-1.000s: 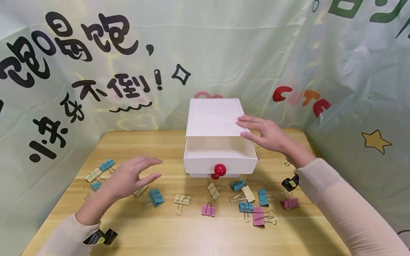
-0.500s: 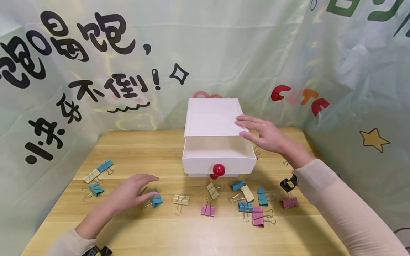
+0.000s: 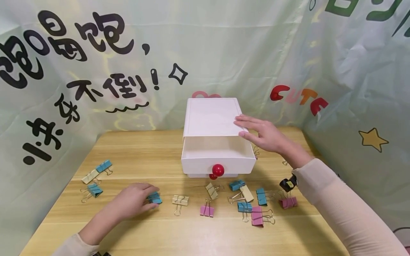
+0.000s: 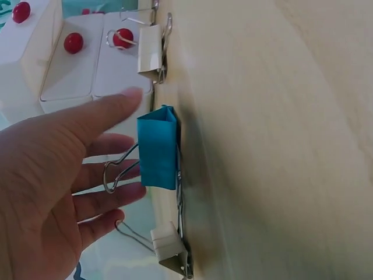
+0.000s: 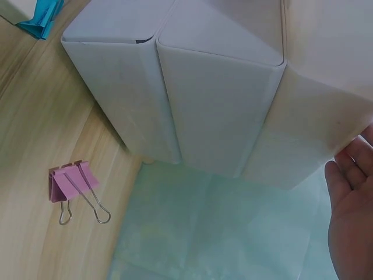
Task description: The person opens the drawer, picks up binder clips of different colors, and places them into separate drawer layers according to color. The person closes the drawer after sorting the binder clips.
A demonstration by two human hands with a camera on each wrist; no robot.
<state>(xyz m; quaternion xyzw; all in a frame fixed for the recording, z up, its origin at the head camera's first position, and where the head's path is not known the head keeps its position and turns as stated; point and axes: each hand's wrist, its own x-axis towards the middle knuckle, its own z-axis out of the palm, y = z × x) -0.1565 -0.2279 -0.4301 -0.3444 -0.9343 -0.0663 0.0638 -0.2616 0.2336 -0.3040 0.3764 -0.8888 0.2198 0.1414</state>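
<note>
Beside a blue binder clip on the table, my left hand has its thumb and fingers spread around the clip's near side. In the left wrist view the fingers pass behind its wire handle and are not closed on it. A cream binder clip lies just below the fingertips there. My right hand rests on the top right edge of a white drawer box, fingers straight. Its top drawer, with a red knob, is pulled out. No clips show in the visible part of the drawer.
Around the box, several blue, cream and pink binder clips lie on the wooden table, including a pink clip by its right side. A blue-and-cream group lies at left. A printed cloth hangs behind.
My left hand has come down from above the table to the blue clip, its fingers now around it. The right hand stays on the box.
</note>
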